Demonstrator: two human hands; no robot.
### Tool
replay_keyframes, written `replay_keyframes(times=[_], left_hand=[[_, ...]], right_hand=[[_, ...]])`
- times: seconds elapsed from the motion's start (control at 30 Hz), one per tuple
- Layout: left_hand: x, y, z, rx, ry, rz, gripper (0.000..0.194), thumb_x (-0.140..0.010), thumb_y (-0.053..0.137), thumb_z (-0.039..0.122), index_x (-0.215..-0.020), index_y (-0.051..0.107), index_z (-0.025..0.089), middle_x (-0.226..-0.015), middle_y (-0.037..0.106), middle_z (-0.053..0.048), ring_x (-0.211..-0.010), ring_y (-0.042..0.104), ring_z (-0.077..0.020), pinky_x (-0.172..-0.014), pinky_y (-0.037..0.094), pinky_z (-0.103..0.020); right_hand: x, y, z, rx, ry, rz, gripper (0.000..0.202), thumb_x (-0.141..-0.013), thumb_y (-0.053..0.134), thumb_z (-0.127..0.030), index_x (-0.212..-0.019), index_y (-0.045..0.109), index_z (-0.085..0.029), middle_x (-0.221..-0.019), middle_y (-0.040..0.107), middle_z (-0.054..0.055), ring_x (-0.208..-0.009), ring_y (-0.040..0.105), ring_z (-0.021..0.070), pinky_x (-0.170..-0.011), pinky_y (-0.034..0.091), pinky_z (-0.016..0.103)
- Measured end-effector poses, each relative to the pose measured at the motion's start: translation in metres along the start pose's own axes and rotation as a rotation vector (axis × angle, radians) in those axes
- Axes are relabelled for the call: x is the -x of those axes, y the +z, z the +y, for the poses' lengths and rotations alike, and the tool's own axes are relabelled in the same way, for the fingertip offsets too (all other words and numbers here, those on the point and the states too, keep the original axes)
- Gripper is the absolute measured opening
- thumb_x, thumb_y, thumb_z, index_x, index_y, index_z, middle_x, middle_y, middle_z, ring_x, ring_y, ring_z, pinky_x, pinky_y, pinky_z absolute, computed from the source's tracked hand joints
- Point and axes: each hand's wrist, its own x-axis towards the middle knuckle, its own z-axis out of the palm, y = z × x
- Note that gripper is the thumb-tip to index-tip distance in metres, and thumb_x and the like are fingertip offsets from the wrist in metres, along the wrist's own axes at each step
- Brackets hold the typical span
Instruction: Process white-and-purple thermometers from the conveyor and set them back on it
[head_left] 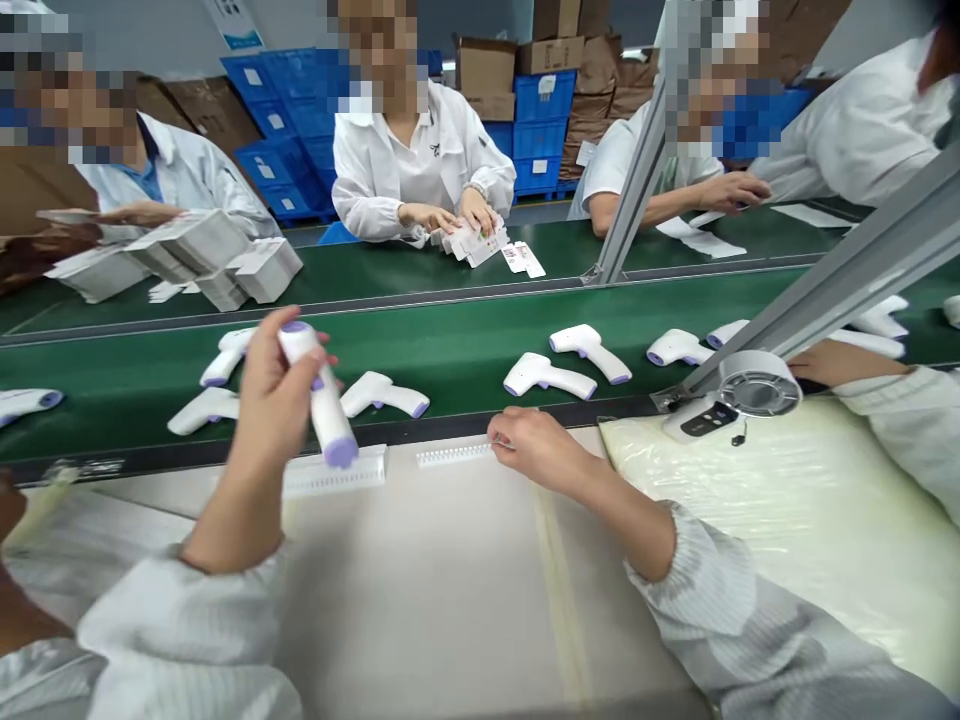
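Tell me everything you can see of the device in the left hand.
The device is white, smooth and plastic-looking, with purple at both ends and a small purple part on its side. The left hand grips its upper part. It stands steeply, slanting down rightward, its lower end in front of a white strip in view; whether they touch is unclear.

Your white-and-purple, pistol-shaped device (324,400) looks smooth plastic; your finely striped, pale right sleeve (757,600) is matt cloth, the long green belt (465,335) smooth, the yellowish wrinkled sheet (810,520) glossy plastic.
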Motion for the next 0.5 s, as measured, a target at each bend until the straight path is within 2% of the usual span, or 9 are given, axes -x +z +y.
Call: replay_keyframes(times=[0.07,0.13,0.27,0.33,0.4,0.47,0.5], left_hand=[[0.036,0.03,0.008,0.053,-0.119,-0.059,0.063,-0.071,0.083,0.039,-0.128,0.056,0.034,-0.103,0.065,-0.003,-0.083,0.065,-0.0225,-0.055,0.057,-0.032],[0.061,0.055,0.009,0.094,-0.179,-0.12,0.064,-0.073,0.08,0.041,-0.13,0.053,0.03,-0.104,0.063,-0.004,-0.08,0.065,-0.0194,-0.056,0.059,-0.03],[0.081,0.085,0.003,0.181,-0.303,-0.157,0.064,-0.074,0.076,0.042,-0.131,0.049,0.031,-0.1,0.058,0.0,-0.077,0.06,-0.0152,-0.061,0.057,-0.027],[0.085,0.095,0.003,0.2,-0.376,-0.169,0.066,-0.071,0.075,0.037,-0.131,0.047,0.032,-0.098,0.056,0.001,-0.077,0.057,-0.0148,-0.063,0.054,-0.026],[0.092,0.105,0.008,0.228,-0.448,-0.201,0.066,-0.068,0.071,0.031,-0.13,0.048,0.032,-0.1,0.056,0.0,-0.083,0.057,-0.016,-0.065,0.052,-0.025],[0.102,0.114,0.014,0.258,-0.501,-0.242,0.063,-0.068,0.066,0.028,-0.128,0.049,0.033,-0.102,0.055,0.0,-0.086,0.057,-0.0163,-0.067,0.049,-0.024],[0.107,0.119,0.018,0.267,-0.517,-0.26,0.062,-0.068,0.064,0.028,-0.128,0.05,0.033,-0.101,0.054,0.0,-0.084,0.055,-0.0156,-0.066,0.047,-0.023]], right_hand=[[-0.002,0.008,-0.002,0.018,-0.004,-0.011,0.014,-0.089,0.06,-0.009,-0.091,0.071,-0.016,-0.095,0.07,0.008,-0.085,0.064,0.0182,-0.071,0.038,0.026],[-0.003,0.011,0.0,0.01,-0.009,-0.011,0.016,-0.088,0.058,-0.005,-0.085,0.071,-0.015,-0.092,0.07,0.009,-0.084,0.064,0.0191,-0.071,0.039,0.028],[0.0,0.004,0.002,-0.067,-0.018,-0.003,0.017,-0.082,0.06,-0.003,-0.078,0.07,-0.016,-0.084,0.071,0.005,-0.078,0.065,0.017,-0.07,0.043,0.027],[0.005,-0.006,0.0,-0.305,-0.019,0.063,0.012,-0.081,0.064,-0.008,-0.079,0.07,-0.018,-0.081,0.072,0.002,-0.076,0.066,0.0156,-0.071,0.047,0.026],[0.009,-0.015,-0.005,-0.733,-0.025,0.188,0.003,-0.081,0.07,-0.021,-0.08,0.071,-0.019,-0.086,0.074,0.002,-0.079,0.068,0.0158,-0.073,0.052,0.027],[0.014,-0.021,-0.013,-1.139,-0.03,0.325,0.011,-0.077,0.077,-0.031,-0.076,0.073,-0.02,-0.094,0.075,0.004,-0.082,0.068,0.0167,-0.076,0.055,0.03],[0.015,-0.023,-0.018,-1.258,-0.029,0.37,0.014,-0.073,0.079,-0.032,-0.073,0.073,-0.02,-0.096,0.075,0.004,-0.081,0.067,0.0162,-0.076,0.055,0.031]])
